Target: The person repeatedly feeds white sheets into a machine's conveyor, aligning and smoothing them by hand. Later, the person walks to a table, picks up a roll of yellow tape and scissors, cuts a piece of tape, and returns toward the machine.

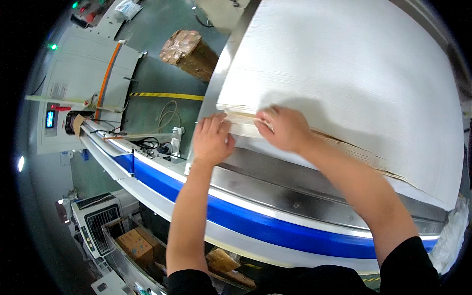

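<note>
A broad stack of thin white sheets (339,69) lies on the metal table; whether they are cloth or paper, I cannot tell. Cream-coloured layers show along its near edge. At the near left corner, my left hand (213,139) rests with fingers slightly bent and a little apart, the fingertips touching the layers. My right hand (285,129) is just to its right, thumb and fingers pinched on the sheet edge (244,115). The near edge is partly lifted and uneven under my right forearm.
A steel table edge (275,184) and blue rail (295,241) run along the near side. To the left stand a white machine (73,88) and a brown wrapped bundle (189,54). A cardboard box (135,246) is lower left; a clear plastic bag (451,241) hangs at right.
</note>
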Available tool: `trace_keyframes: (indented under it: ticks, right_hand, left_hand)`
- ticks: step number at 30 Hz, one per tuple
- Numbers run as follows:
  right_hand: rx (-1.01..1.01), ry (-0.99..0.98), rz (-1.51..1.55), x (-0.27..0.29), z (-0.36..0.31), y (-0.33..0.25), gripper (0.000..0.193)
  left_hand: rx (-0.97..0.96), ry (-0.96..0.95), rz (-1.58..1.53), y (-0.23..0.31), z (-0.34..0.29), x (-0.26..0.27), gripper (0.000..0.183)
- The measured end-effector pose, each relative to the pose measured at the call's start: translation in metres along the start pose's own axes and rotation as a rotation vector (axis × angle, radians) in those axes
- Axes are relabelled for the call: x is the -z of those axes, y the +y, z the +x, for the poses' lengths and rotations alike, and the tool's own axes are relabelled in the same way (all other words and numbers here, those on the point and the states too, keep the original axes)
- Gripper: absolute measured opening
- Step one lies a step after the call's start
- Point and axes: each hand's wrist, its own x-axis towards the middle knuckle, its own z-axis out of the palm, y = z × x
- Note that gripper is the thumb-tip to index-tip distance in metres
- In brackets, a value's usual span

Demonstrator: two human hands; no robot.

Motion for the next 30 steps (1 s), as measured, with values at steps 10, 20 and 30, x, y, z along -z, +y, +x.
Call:
trace_keyframes:
  ticks: [10,20,30]
  right_hand:
    - [-0.491,0.133,-0.612,0.188,-0.292,0.106,0.027]
    - [-0.812,0.130,-0.913,0.396,-0.559,0.259,0.046]
    - [-1.247,-0.429,-0.924,0.538,-0.691,0.343,0.038]
  left_hand:
    - [-0.004,-0.635,0.191,0.030,0.055,0.040,0.047]
    - [-0.057,-0.696,0.594,-0.004,0.051,-0.038,0.025]
    - [0.210,-0.611,0.482,-0.025,0.045,-0.054,0.014]
